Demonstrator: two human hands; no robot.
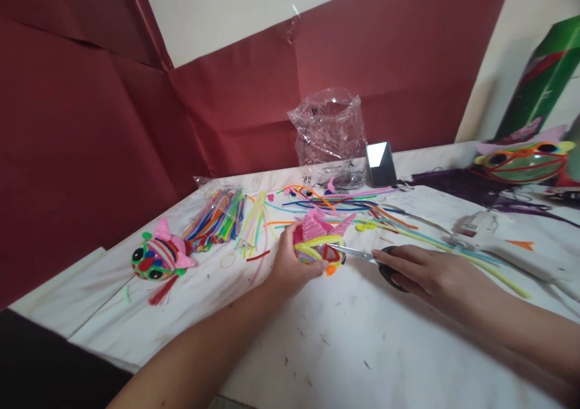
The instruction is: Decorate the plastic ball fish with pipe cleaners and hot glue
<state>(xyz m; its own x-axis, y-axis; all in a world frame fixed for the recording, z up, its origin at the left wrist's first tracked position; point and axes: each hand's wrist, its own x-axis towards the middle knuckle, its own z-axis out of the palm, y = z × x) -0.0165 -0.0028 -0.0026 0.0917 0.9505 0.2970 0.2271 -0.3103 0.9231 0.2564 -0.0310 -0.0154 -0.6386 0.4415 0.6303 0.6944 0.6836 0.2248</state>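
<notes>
My left hand [290,264] is closed round a small pipe-cleaner figure [319,240] with pink ears and yellow, red and orange loops, held just above the white table [353,348]. My right hand [426,273] grips the black handles of a pair of scissors [357,253]. The metal blades point left and their tips touch the figure's right side.
A finished pipe-cleaner figure [158,257] with a red tassel lies at the left. A bag of coloured pipe cleaners [217,218] and loose ones [339,206] cover the middle. Behind stand a clear plastic bag [328,125] and a phone [380,163]; a glue gun [489,234] and a large mask [525,161] are at the right.
</notes>
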